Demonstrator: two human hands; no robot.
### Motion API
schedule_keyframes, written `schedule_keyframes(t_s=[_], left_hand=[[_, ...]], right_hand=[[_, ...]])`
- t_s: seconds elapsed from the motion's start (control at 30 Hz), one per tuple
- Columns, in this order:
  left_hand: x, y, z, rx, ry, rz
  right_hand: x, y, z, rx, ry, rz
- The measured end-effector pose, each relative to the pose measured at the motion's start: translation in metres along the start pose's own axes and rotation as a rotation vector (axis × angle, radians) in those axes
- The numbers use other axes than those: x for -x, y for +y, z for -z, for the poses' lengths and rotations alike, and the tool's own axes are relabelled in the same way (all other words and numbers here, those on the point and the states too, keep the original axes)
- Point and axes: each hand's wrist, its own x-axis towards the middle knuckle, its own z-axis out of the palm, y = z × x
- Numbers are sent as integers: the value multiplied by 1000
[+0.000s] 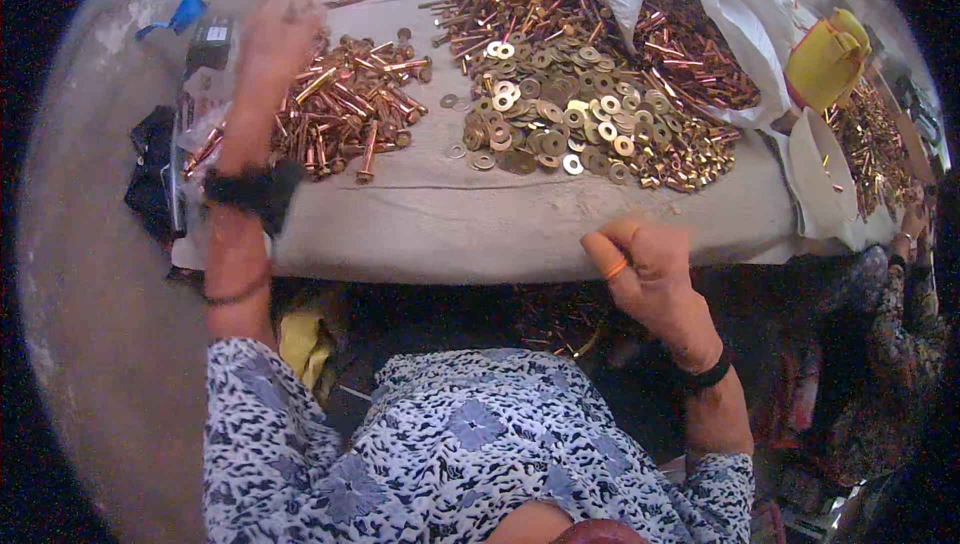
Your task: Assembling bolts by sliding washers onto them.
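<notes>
Holding bolts [695, 56]: 1 open wht sack [748, 29] | L hand [278, 39] blurred, fingers can't tell | R hand [650, 266] fingers clenched

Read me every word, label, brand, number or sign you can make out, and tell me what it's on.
Nothing here is readable.
Small dark box, upper left: a pale label, too small and blurred to read.
Bolts, washers and white sack: no legible markings.
</notes>
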Motion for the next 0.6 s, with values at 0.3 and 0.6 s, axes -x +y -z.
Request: schedule_keyframes(t_s=[0.3,0.6], left_hand=[[-29,48,-107,-137,-716,-223],[-19,85,-149,-219,-862,-228]], right_hand=[[-9,11,1,220,-94,111],[-4,5,3,195,-122,134]])
